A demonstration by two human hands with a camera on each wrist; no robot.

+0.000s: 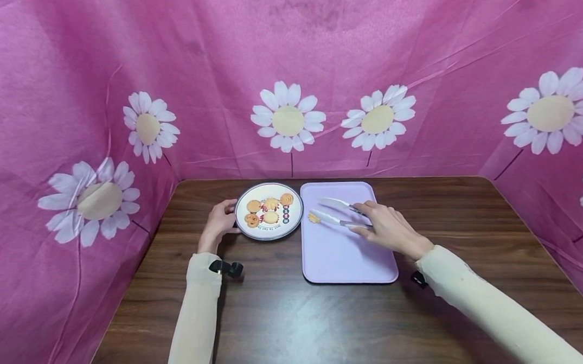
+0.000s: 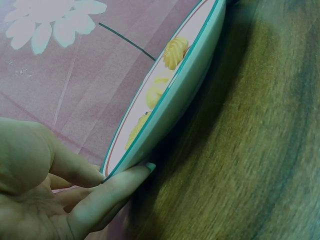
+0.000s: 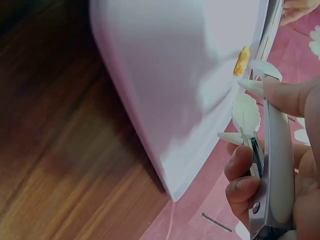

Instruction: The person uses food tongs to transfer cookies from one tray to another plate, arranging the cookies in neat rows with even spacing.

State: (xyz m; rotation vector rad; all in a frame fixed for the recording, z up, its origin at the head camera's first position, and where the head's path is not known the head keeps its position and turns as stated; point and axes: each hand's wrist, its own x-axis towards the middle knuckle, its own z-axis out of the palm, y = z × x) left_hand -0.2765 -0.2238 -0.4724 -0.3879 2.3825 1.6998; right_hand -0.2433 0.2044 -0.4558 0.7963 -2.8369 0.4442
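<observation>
My left hand (image 1: 220,219) pinches the left rim of a white oval plate (image 1: 267,190), thumb and fingers at its edge in the left wrist view. Several cookies (image 1: 271,217) lie on the plate. In my right hand (image 1: 390,229) is a pair of tongs (image 1: 328,218) with pale tips, gripped by the handles. Its arms (image 3: 279,165) are spread apart, with nothing between the tips. One small yellow cookie (image 1: 313,218) lies on the lilac tray (image 1: 344,261), close to the nearer tip of the tongs.
The plate sits directly left of the tray, their edges close together. Both are toward the back of a dark wooden table (image 1: 273,313). A pink curtain (image 1: 324,39) with large white daisies surrounds the table at the back and sides.
</observation>
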